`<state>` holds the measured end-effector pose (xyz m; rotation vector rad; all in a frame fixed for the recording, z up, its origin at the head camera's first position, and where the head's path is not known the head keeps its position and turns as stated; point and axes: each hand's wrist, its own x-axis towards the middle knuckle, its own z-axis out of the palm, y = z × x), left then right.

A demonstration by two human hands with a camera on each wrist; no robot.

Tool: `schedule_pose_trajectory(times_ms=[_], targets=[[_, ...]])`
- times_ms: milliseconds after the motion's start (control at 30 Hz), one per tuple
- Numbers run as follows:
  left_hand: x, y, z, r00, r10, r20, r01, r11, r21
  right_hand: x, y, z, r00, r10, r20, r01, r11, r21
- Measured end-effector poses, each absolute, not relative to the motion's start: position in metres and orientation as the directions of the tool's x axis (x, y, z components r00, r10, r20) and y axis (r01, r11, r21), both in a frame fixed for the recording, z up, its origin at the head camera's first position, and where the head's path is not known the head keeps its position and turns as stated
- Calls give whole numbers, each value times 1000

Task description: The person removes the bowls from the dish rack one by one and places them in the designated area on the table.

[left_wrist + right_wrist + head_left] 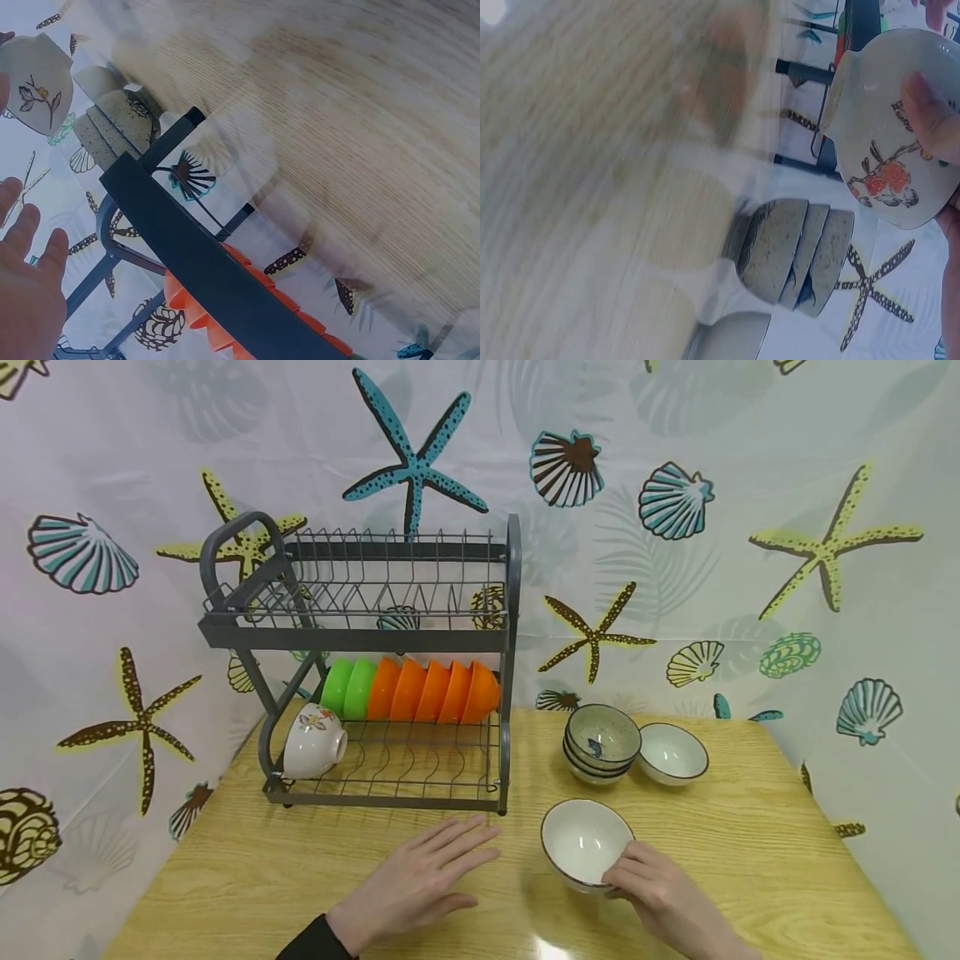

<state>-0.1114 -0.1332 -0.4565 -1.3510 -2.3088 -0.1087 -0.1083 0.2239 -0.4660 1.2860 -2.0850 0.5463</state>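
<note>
My right hand point(660, 893) pinches the rim of a white bowl point(581, 839) with a thin dark edge, thumb on its outer wall. In the right wrist view the bowl's outside point(862, 90) carries painted red fruit and a branch, and its foot ring faces the table. My left hand point(427, 877) is to the left of that bowl, over the table in front of the dish rack point(390, 802). Its fingers are extended and hold nothing. In the left wrist view part of this hand point(30, 292) shows beyond the dark rack frame.
On the rack's lower tier stand tilted green bowls point(348, 689), several orange bowls point(438, 693) and a white floral bowl point(309, 752). Behind the held bowl, speckled bowls point(603, 739) are stacked beside another white bowl point(673, 753). A patterned cloth point(465, 435) hangs behind the table.
</note>
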Motion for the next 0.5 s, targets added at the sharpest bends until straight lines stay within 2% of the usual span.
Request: schedule_pose_trajectory(times_ms=[100,267,500], targets=[[-112,-134,-458,-413,805,426,840,517,-163,-110,233,-463,-359,-624,694,-884,467,-38],[-112,-134,-459,-417,801,430,842,518,-149,-110,249,-456,-456,-584,671,-826,559,-74],[-113,-134,-459,-422,800,427,839,523,-150,-117,272,-447,-469,-543,696,-793,606,-62]])
